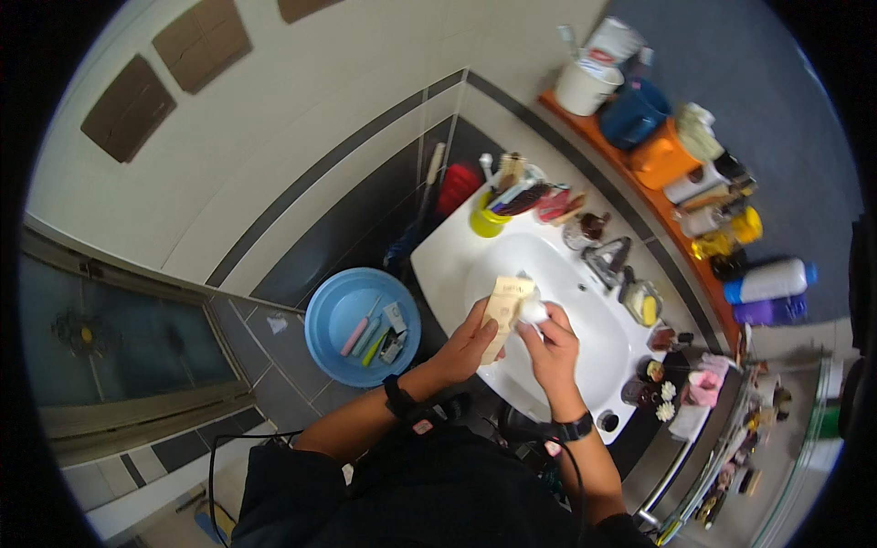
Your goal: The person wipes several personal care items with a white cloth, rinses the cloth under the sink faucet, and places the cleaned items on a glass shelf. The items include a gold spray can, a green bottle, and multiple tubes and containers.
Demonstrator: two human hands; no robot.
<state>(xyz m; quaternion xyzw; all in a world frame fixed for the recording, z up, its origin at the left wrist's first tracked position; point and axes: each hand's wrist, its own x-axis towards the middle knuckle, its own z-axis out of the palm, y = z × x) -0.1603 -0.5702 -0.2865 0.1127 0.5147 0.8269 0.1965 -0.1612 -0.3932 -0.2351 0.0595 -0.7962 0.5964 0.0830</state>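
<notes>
My left hand (471, 342) grips a flat beige packet or box (505, 308) with faint print on it, tilted over the near left side of the white washbasin (445, 257). Close against its right side, my right hand (553, 353) pinches a small white rounded object (533, 312) between thumb and fingers. Blur hides whether that white thing is a cap or something soft, and I cannot tell if it touches the packet. Behind both hands lies the bowl of the basin, with a chrome faucet (606, 264) at its far right.
A blue plastic tub (318, 335) holding toothbrush-like items stands on the floor at left. A yellow-green cup (488, 222) with brushes and a soap dish (640, 301) sit on the basin rim. Mugs and bottles line an orange-brown shelf (627, 171). A black cable (212, 466) hangs near my left arm.
</notes>
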